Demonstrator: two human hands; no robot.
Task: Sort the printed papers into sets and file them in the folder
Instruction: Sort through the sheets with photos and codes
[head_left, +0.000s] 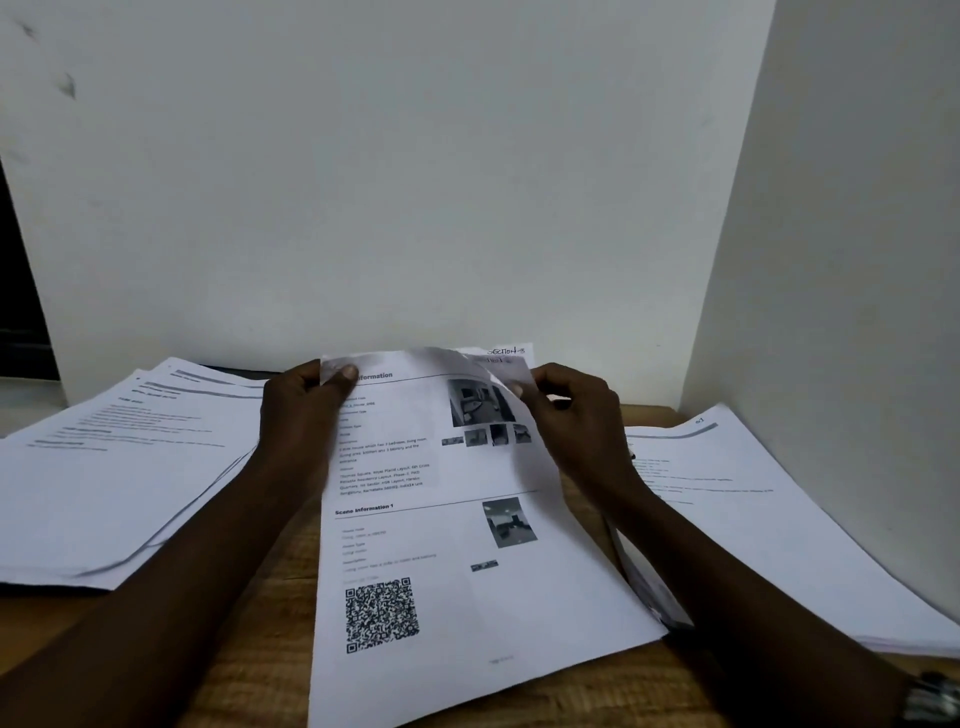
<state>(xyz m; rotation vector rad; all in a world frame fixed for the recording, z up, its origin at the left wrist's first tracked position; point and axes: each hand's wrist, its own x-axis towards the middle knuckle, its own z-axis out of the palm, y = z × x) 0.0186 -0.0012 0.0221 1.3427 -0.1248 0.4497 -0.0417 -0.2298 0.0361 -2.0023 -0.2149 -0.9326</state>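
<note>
Item: printed sheet (441, 545), between both hands, its near end lying on the table (249, 597).
Grip: left hand (306, 410) pinches the far left corner; right hand (571, 415) pinches the curled far right corner.
Lie: long axis runs away from the person, heading farthest, QR code nearest.
Step, as judged: sorting. The next move calls for matching the sheet to the left stack (119, 467) or the right stack (753, 493), each outside its hand.

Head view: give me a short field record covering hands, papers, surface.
left hand: pinches top-left corner of the white printed sheet with QR code
right hand: pinches its curled top-right corner
sheet position: lower part lies over the brown wooden table
left side: loose stack of white printed papers
right side: second stack of white printed papers
</note>
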